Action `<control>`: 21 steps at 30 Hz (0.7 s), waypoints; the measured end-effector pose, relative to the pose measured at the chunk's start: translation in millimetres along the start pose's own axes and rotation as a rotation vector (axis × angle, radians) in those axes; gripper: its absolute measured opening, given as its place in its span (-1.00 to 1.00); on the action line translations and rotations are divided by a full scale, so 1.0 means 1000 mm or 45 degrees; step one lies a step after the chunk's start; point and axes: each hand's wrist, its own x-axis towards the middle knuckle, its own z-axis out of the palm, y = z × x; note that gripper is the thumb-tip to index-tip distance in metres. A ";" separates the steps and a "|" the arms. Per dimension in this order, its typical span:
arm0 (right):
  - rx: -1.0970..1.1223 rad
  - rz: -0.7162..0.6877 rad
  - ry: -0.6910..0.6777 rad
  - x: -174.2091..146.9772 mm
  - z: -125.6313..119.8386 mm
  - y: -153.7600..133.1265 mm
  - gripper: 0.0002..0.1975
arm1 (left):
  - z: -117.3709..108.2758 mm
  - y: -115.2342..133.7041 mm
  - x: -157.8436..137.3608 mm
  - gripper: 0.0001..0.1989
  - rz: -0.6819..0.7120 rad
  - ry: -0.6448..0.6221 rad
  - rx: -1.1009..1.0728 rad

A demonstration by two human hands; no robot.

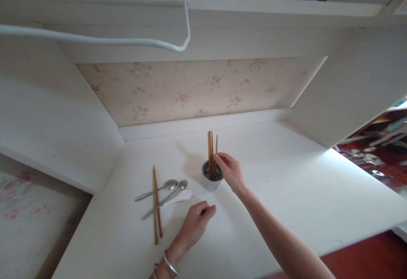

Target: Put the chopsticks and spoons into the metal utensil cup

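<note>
My right hand [231, 171] pinches a wooden chopstick [216, 144] that stands in a small grey cup [211, 185]. Several other chopsticks [210, 154] stand upright in the same cup, just left of my fingertips. My left hand [195, 224] is curled into a loose fist in front of the cup, with nothing visible in it. To its left, two chopsticks [155, 215] lie on the white tabletop. One metal spoon [171, 184] lies across them, and a second metal spoon [182, 185] crosses lower down. A white spoon [183, 196] lies beside the second.
The white tabletop [286, 185] is enclosed by a side panel [343, 79] on the right and a floral back wall [203, 88]. Overhead are a shelf [270, 5] with clear plastic items and a white cable [127, 40]. Blurred objects lie on the red floor at far right.
</note>
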 end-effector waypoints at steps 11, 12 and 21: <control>-0.118 -0.001 -0.024 0.004 0.000 0.007 -0.68 | -0.001 0.003 0.001 -0.56 0.003 0.008 0.025; -0.116 0.005 -0.028 0.003 0.000 0.006 -0.68 | -0.001 0.003 0.001 -0.56 0.001 0.005 0.022; 0.044 0.041 0.010 -0.004 -0.011 0.007 -0.66 | -0.001 0.006 0.000 -0.57 -0.004 -0.011 -0.022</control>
